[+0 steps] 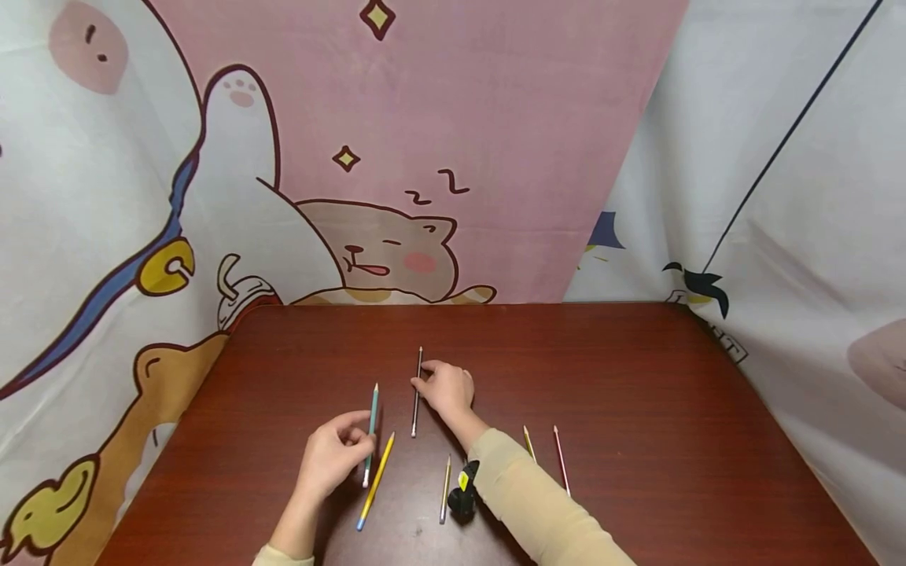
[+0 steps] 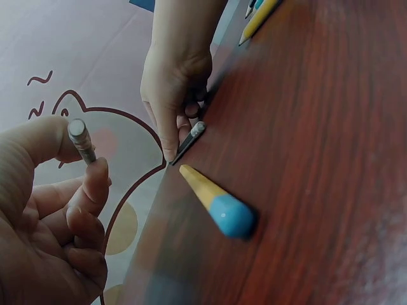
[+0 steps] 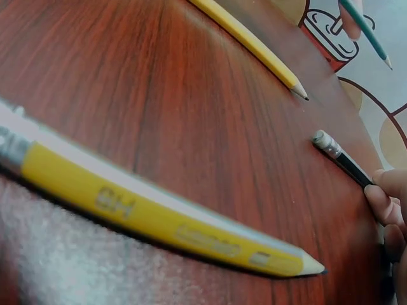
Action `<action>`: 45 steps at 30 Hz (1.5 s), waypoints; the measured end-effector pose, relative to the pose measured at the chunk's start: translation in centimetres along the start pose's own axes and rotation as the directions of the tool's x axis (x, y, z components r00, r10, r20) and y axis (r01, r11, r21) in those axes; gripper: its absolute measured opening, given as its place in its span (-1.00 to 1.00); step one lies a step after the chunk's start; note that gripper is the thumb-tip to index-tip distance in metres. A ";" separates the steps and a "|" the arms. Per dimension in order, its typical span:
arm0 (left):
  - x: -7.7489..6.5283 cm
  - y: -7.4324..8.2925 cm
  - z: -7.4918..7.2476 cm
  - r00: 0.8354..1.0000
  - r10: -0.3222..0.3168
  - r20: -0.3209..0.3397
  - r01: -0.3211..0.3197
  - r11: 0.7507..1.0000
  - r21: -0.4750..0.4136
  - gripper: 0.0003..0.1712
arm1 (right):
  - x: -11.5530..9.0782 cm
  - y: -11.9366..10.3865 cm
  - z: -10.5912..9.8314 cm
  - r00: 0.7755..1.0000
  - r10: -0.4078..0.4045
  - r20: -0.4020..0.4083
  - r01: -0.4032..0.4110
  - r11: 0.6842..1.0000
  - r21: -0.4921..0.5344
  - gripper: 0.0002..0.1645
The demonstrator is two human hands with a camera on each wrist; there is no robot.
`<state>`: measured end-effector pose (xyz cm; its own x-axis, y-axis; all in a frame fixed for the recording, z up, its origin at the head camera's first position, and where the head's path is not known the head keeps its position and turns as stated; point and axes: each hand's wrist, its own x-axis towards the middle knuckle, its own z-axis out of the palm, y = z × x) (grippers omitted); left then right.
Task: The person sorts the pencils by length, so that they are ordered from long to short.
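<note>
My left hand (image 1: 362, 442) pinches a teal pencil (image 1: 371, 424) between thumb and fingers; its eraser end (image 2: 81, 138) shows in the left wrist view, raised off the wooden table (image 1: 637, 377). My right hand (image 1: 425, 379) reaches forward and pinches a black pencil (image 1: 417, 397) that lies flat at the table's middle, fingertips (image 2: 170, 149) at its side. The black pencil's eraser end (image 3: 331, 147) points back toward me. A yellow pencil with a blue end (image 1: 375, 481) lies just right of my left hand.
Another yellow pencil (image 1: 445, 489) lies by my right forearm, large in the right wrist view (image 3: 159, 219). A yellow-green pencil (image 1: 528, 442) and a pink pencil (image 1: 561, 460) lie to the right. Cartoon-printed cloth (image 1: 425, 157) hangs behind and beside the table.
</note>
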<state>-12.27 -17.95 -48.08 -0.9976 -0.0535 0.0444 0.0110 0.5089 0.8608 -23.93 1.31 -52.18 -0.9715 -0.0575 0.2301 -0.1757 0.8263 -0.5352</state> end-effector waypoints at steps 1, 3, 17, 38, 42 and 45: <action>0.0 0.0 0.0 1.000 -0.001 0.001 0.001 1.000 -0.004 -0.60 | 0.1 0.0 0.1 1.000 0.001 0.003 -0.001 1.000 0.001 -0.59; 0.0 0.1 0.0 1.000 -0.003 0.002 0.003 1.000 -0.008 -0.60 | 0.2 0.0 0.2 1.000 0.007 0.009 -0.007 1.000 0.005 -0.58; 0.2 -0.1 0.1 1.000 0.000 -0.006 0.000 1.000 -0.007 -0.61 | 0.7 -0.4 0.2 1.000 0.010 0.028 -0.010 1.000 0.000 -0.55; 0.6 0.2 0.9 1.000 0.008 0.004 -0.007 0.999 -0.054 -0.59 | 0.5 -0.4 0.2 0.999 -0.014 0.041 0.013 1.000 0.021 -0.53; 0.7 0.4 1.2 1.000 0.016 0.003 -0.016 0.998 -0.060 -0.59 | 0.6 -0.1 0.2 0.999 -0.019 0.044 0.017 0.999 0.043 -0.53; 0.9 0.6 1.4 1.000 0.009 0.001 -0.009 0.997 -0.071 -0.59 | 0.7 0.1 0.1 0.998 -0.017 0.062 0.013 0.998 0.061 -0.52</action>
<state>-13.21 -16.52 -48.23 -0.9975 -0.0475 0.0518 0.0251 0.4474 0.8940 -24.62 1.28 -52.20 -0.9763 -0.1060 0.1887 -0.1979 0.7899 -0.5804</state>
